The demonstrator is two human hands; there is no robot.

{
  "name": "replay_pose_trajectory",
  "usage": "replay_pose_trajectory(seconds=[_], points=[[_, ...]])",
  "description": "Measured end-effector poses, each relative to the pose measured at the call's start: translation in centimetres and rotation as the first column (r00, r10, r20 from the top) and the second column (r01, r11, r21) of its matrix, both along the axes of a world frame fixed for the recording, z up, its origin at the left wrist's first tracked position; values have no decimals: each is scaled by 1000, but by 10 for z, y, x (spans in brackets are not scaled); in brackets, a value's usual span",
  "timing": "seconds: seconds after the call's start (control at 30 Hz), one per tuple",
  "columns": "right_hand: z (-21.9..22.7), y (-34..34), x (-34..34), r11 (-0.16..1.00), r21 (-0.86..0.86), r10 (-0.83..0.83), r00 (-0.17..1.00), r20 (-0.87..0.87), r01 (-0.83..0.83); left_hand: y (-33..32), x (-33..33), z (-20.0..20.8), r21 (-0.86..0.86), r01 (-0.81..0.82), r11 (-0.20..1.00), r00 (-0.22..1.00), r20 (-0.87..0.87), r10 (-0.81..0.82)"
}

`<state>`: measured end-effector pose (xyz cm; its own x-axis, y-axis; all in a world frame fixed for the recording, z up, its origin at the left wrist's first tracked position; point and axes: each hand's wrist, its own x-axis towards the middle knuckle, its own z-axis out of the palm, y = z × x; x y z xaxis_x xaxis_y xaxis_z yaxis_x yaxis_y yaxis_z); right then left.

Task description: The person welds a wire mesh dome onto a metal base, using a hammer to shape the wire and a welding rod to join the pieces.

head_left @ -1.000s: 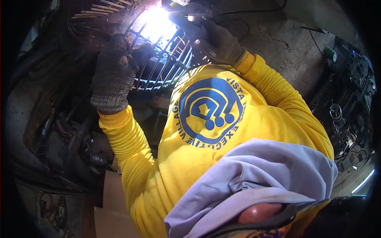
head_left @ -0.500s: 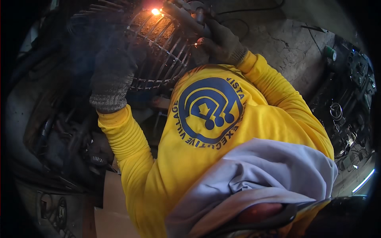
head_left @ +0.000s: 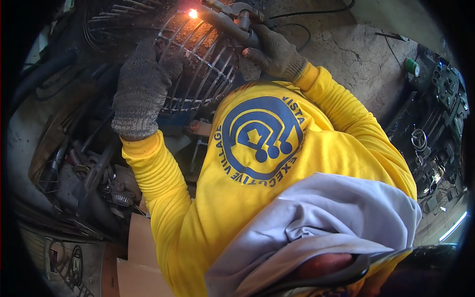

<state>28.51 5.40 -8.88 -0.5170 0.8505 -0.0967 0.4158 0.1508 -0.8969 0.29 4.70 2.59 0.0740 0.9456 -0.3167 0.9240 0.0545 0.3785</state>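
My right hand [head_left: 277, 53], in a grey knit glove, is wrapped round the handle of a dark welding torch [head_left: 228, 24] at the top. Close by the torch's far end is a small bright orange-white glow [head_left: 193, 14] on a rounded cage of curved metal bars [head_left: 210, 69]. Brown, rough material shows orange-lit behind the bars. My left hand [head_left: 143, 84], also gloved, lies against the cage's left side, thumb toward the bars. Its fingertips are hard to make out in the dark, so its exact hold on the cage is unclear.
Dark cables [head_left: 316, 11] run over the cracked concrete floor at the upper right, near a green can [head_left: 411, 67]. Dark metal parts [head_left: 440, 114] pile up at the far right. Machine parts [head_left: 121, 193] and flat cardboard [head_left: 143, 247] lie at the left.
The glow has shrunk and the spark beside my right glove is gone. Smoke over my left hand has thinned, and the surroundings look brighter. Both hands stay nearly in place.
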Motion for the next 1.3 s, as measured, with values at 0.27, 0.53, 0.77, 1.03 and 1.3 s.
replay_pose_trajectory(seconds=[0.27,0.53,0.77,1.03,1.3], points=[[-2,1,0,1000,-14,28,995,93,-26,1,2,3,4,24,1000,999,-33,-24],[-15,0,-4,997,74,-4,992,-124,13,-1,-5,-6,91,130,987,987,-108,-120],[-12,2,-2,996,92,-1,1000,26,-2,-1,-9,-14,204,159,966,986,13,-165],[-14,3,-5,999,44,-4,1000,-12,4,-10,-23,-25,190,318,929,939,-201,-280],[-7,-3,3,982,-181,-103,958,-269,55,-1,1,-1,146,69,987,979,178,-94]])
